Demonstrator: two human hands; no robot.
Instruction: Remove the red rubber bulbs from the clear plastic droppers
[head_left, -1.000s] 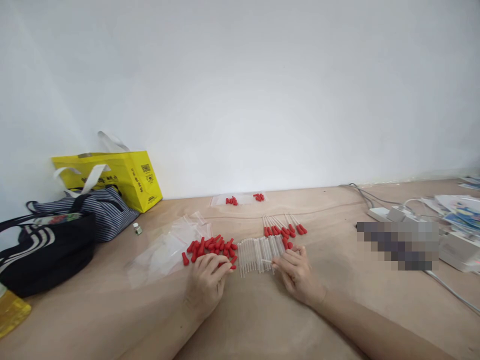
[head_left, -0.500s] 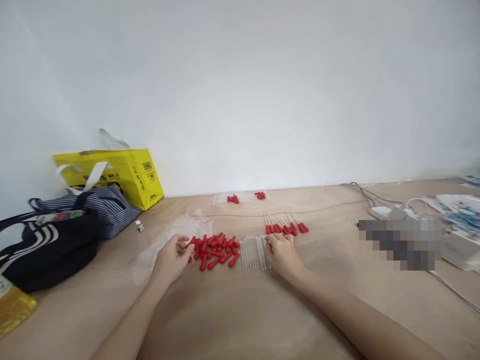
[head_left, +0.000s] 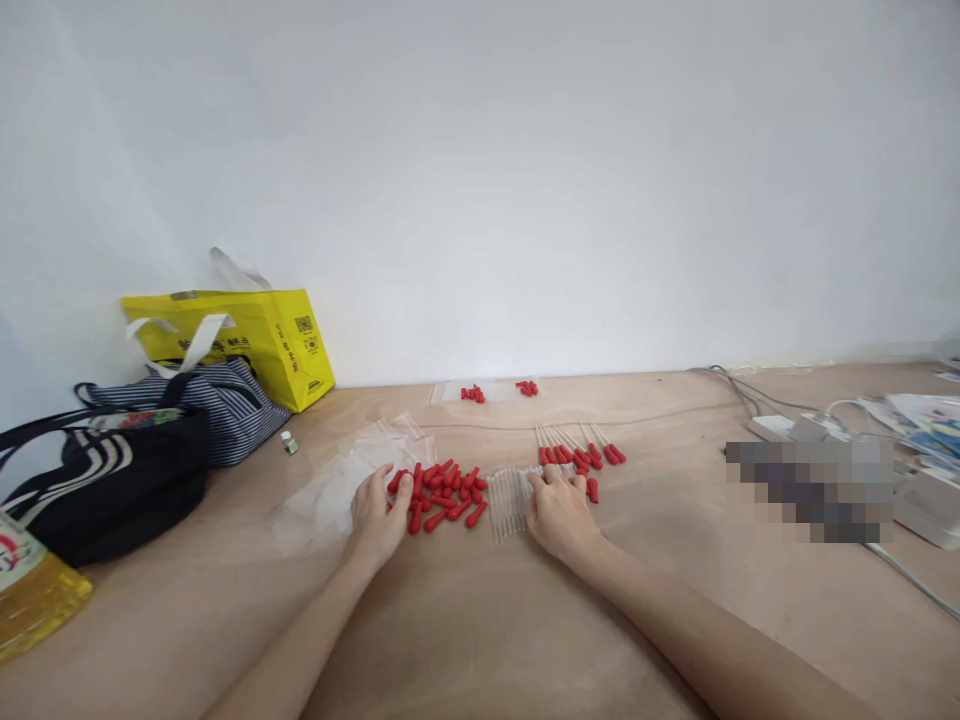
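Note:
My left hand [head_left: 381, 515] rests at the left edge of a pile of red rubber bulbs [head_left: 457, 480], fingers curved and thumb apart, touching the nearest bulbs. Beside the pile lies a row of clear glass dropper tubes [head_left: 508, 505]. My right hand [head_left: 562, 510] bends over the right end of this row, fingers closed down on the tubes; its fingertips are partly hidden. Just right of those fingers a red bulb [head_left: 593, 490] shows. Behind, several droppers with red bulbs fitted [head_left: 559, 455] lie fanned out, tubes pointing to the wall.
Clear plastic bags [head_left: 337, 490] spread left of the pile. Near the wall lies another bag [head_left: 495, 392] with bulbs and tubes. Bags [head_left: 247, 410], a small bottle [head_left: 289, 443] and a yellow-oil bottle [head_left: 45, 590] stand left. Power strips and cables [head_left: 780, 430] lie right.
My left hand has moved right, further in against the bulb pile. My right hand stays over the tubes, and a red bulb now shows more plainly beside it. The view has shifted slightly.

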